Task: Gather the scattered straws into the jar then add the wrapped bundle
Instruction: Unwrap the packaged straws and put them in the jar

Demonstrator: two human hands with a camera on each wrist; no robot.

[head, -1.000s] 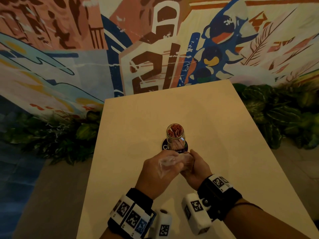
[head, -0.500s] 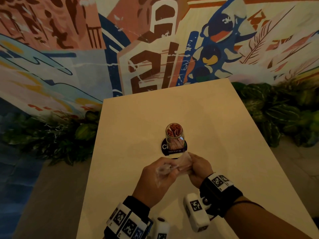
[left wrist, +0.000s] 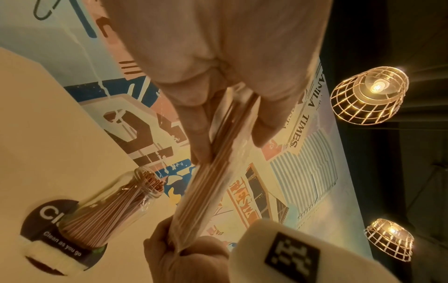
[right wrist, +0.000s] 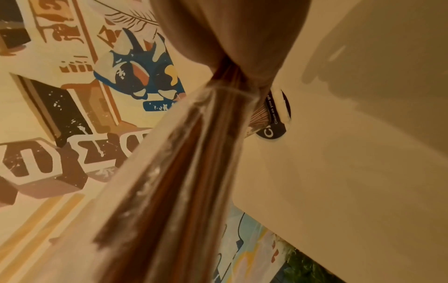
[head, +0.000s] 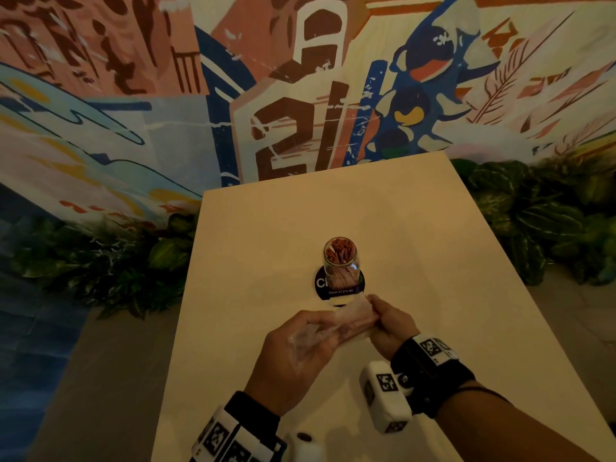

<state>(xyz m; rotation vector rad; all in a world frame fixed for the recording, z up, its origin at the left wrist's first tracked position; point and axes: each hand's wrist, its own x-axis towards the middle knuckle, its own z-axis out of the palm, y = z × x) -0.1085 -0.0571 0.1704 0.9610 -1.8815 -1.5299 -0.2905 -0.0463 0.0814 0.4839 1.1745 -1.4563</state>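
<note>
A glass jar [head: 340, 263] packed with reddish straws [left wrist: 121, 203] stands upright on a dark round sticker [head: 322, 284] in the middle of the table. Just in front of it, both hands hold the wrapped bundle [head: 350, 320], thin straws in clear plastic. My left hand [head: 300, 345] pinches one end of the bundle [left wrist: 218, 153] between thumb and fingers. My right hand [head: 386, 323] grips the other end, where the wrapper [right wrist: 194, 153] narrows into its fingers. The bundle lies roughly level above the table, near the jar's base.
The pale table [head: 416, 255] runs to a painted mural wall [head: 300, 111]. Leafy plants line its left side [head: 100, 261] and right side [head: 550, 221]. Wire pendant lamps [left wrist: 371, 95] hang overhead.
Both hands have drawn back from the jar toward me and moved apart, so the bundle now stretches out between them.
</note>
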